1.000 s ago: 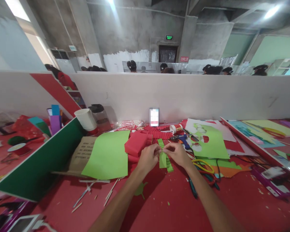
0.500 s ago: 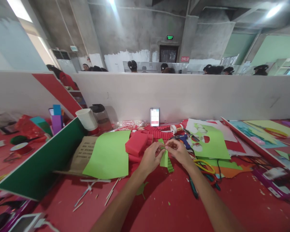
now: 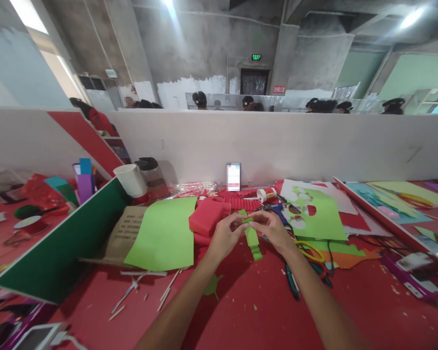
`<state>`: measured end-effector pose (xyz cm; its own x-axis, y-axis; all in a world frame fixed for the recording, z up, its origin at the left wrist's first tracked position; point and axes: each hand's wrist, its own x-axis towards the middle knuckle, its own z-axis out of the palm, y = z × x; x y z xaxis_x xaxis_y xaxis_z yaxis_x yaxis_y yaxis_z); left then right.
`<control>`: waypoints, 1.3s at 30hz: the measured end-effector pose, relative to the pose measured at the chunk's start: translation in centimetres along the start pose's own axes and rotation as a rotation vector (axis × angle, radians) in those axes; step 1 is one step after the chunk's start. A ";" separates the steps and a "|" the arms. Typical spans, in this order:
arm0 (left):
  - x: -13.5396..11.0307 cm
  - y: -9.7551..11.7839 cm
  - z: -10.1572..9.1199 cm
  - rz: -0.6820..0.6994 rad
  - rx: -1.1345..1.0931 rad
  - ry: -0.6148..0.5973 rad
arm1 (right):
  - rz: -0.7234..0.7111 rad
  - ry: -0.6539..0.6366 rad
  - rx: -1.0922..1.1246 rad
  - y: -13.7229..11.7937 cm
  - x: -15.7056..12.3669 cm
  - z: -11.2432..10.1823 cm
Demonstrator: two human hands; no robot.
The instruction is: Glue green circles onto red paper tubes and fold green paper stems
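Note:
A pleated strip of light green paper [image 3: 253, 239] hangs between my two hands, its lower end folded in small steps. My left hand [image 3: 227, 233] pinches it near the top from the left. From the other side my right hand [image 3: 270, 228] pinches the same strip, the fingertips of both hands nearly meeting. Just left of the left hand lies a red paper-covered block [image 3: 206, 217]. A small green paper cutout [image 3: 213, 286] rests on the red table below my left forearm.
A green sheet [image 3: 164, 236] lies on cardboard at left, beside a green divider [image 3: 69, 248]. A phone [image 3: 234, 177] stands against the white partition. At right are a cut green sheet [image 3: 316, 214], scissors [image 3: 295, 208], pliers [image 3: 292, 282] and a glue bottle [image 3: 266, 195].
Both hands have shifted slightly on the green strip. Its hanging part has turned, so the flat face and the pleats now form one line between the hands.

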<state>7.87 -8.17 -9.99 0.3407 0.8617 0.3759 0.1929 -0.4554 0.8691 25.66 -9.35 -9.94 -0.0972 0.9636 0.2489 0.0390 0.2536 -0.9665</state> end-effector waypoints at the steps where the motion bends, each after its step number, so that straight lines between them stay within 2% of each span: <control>1: 0.0 -0.1 0.0 -0.009 0.009 0.006 | -0.005 0.002 -0.009 0.0 0.0 0.0; 6: 0.0 -0.3 -0.2 -0.027 0.111 0.011 | -0.040 -0.004 -0.110 0.2 0.1 -0.1; 14: 0.0 -0.2 -0.3 0.049 0.292 -0.002 | -0.163 0.007 -0.382 -0.5 -0.1 -0.3; 22: 0.0 0.3 -0.4 0.023 0.282 -0.036 | -0.128 -0.014 -0.334 -0.5 -0.2 -0.2; 33: -0.1 0.3 -0.4 -0.058 0.150 -0.012 | -0.117 -0.012 -0.330 -0.6 -0.2 -0.1; 39: -0.1 0.0 -0.4 -0.068 0.155 0.000 | -0.125 -0.001 -0.348 -0.7 -0.2 -0.1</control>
<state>7.45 -8.15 -9.88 0.3216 0.8920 0.3178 0.3549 -0.4247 0.8328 25.72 -9.74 -9.35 -0.1239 0.9232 0.3637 0.3629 0.3833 -0.8493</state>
